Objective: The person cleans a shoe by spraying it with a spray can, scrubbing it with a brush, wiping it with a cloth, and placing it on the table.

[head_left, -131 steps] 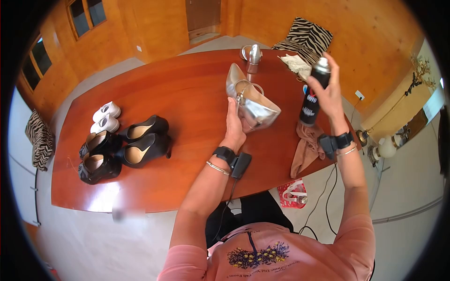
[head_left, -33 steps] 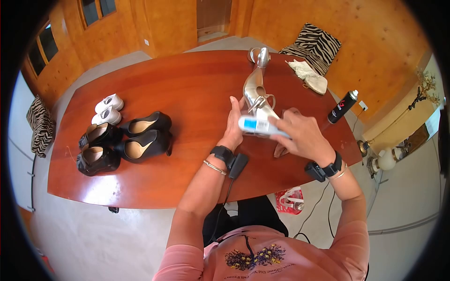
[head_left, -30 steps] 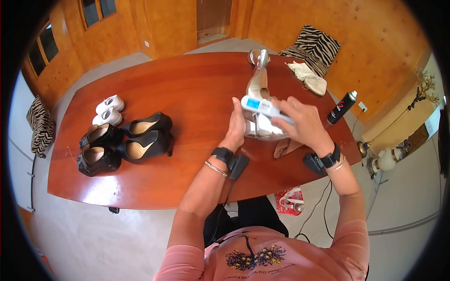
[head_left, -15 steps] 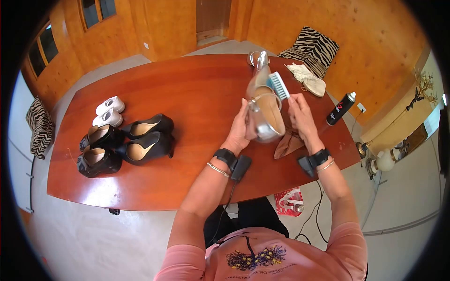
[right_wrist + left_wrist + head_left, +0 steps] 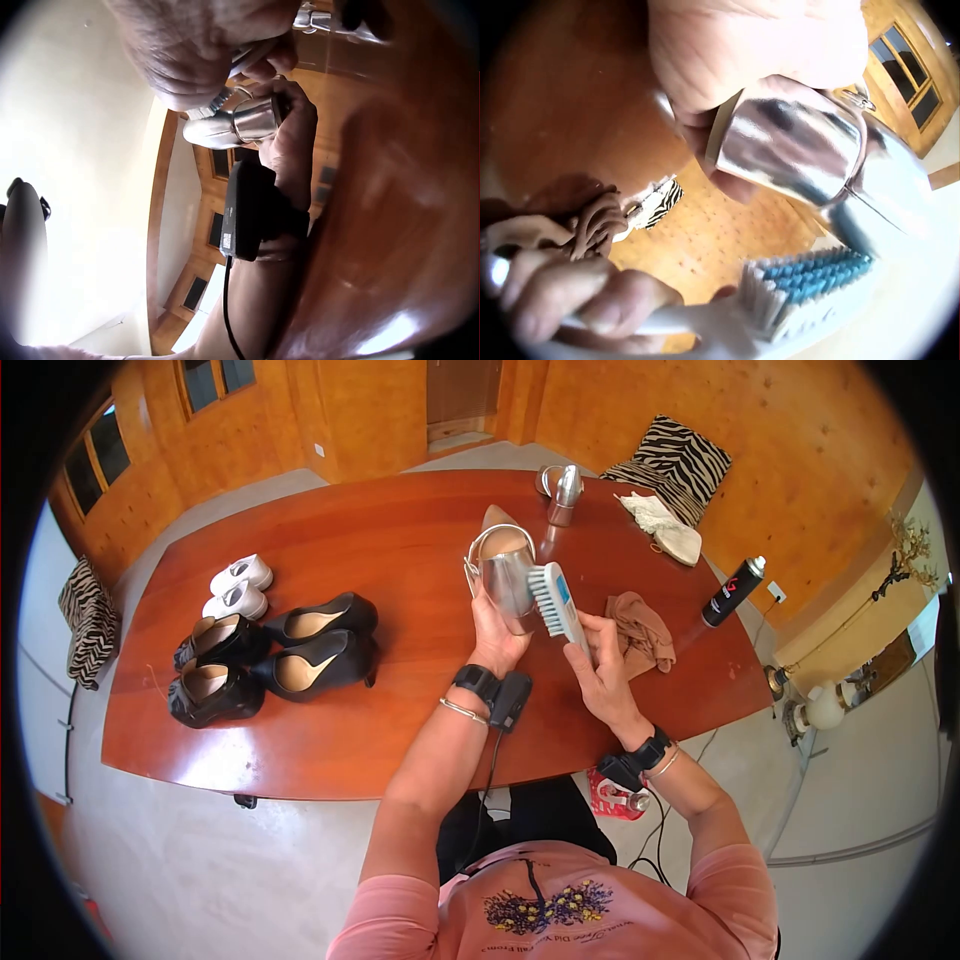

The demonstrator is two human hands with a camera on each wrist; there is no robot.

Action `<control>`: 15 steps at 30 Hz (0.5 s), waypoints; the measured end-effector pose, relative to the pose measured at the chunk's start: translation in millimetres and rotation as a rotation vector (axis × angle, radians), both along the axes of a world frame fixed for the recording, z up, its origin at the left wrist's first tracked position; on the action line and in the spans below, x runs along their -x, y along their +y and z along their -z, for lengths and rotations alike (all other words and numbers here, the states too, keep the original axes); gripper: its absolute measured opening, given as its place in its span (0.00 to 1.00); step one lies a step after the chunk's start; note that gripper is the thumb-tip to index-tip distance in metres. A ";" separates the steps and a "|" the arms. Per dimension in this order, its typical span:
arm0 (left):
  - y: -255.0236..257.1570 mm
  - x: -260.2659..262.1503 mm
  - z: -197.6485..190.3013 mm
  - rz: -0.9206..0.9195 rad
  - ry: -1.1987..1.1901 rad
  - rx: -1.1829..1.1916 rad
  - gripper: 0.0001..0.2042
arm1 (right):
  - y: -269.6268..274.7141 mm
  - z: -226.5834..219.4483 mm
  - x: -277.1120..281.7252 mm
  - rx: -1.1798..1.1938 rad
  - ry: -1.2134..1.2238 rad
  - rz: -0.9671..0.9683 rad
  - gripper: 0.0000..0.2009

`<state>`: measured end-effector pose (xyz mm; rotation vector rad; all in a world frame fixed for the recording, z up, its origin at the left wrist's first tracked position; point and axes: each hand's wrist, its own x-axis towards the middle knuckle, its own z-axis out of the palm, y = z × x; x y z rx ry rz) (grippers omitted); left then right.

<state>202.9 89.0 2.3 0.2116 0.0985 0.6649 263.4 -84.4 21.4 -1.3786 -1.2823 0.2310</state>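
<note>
My left hand [image 5: 495, 635] grips a silver high-heeled shoe [image 5: 507, 582] by its heel and holds it above the table [image 5: 400, 540]. In the left wrist view, the fingers wrap round the heel end of the shiny shoe [image 5: 795, 142]. My right hand [image 5: 605, 675] holds a scrub brush [image 5: 550, 600] by its pale handle. White and blue bristles [image 5: 802, 281] lie right at the shoe's silver surface. A second silver shoe [image 5: 564, 502] stands at the table's far edge. The right wrist view shows the held shoe [image 5: 255, 120] beyond the right hand.
Black pumps [image 5: 315, 662], dark shoes [image 5: 212, 695] and white shoes [image 5: 238, 586] stand at the left. On the right are a crumpled brown cloth [image 5: 640, 632], a black spray can [image 5: 733, 592] and a white lacy item [image 5: 660, 528]. Cables hang from the wrist cameras.
The spray can has left my right hand and stands on the table; that hand holds the brush instead. The shoe has turned in my left hand, and the brush has come lower and leftward.
</note>
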 end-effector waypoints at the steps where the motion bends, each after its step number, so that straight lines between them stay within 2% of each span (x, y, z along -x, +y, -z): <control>1: -1.6 0.1 -2.4 -0.016 0.028 -0.012 0.27 | 1.4 -3.3 -0.1 -0.105 -0.178 0.035 0.22; 2: -0.6 -1.1 -0.4 -0.021 0.011 -0.026 0.28 | -0.4 -8.3 -0.9 -0.102 -0.179 0.037 0.22; 4: -6.8 -2.1 -2.7 -0.048 0.082 -0.091 0.28 | -6.1 -24.8 -3.3 0.012 -0.523 0.125 0.23; 5: -10.2 -2.4 -5.1 -0.075 0.154 -0.157 0.29 | -4.2 -31.6 -6.4 0.012 -0.524 0.125 0.23; 6: -5.1 -10.5 6.5 -0.094 0.200 -0.211 0.30 | -0.6 -38.9 -10.9 -0.014 -0.640 0.151 0.23; 7: -8.0 -6.6 -0.3 -0.015 0.231 -0.227 0.31 | 2.1 -46.1 -14.4 -0.040 -0.756 0.177 0.24; 9: -3.0 -10.6 7.2 -0.010 0.186 -0.308 0.32 | 3.5 -59.0 -17.6 -0.045 -0.763 0.190 0.24; 12: -4.6 0.1 -1.5 -0.024 0.253 -0.364 0.34 | 7.7 -67.3 -26.5 -0.203 -0.450 0.276 0.23; 15: -11.0 0.5 -11.1 -0.082 0.256 -0.296 0.32 | -8.1 -62.7 -28.2 -0.072 -0.556 0.302 0.23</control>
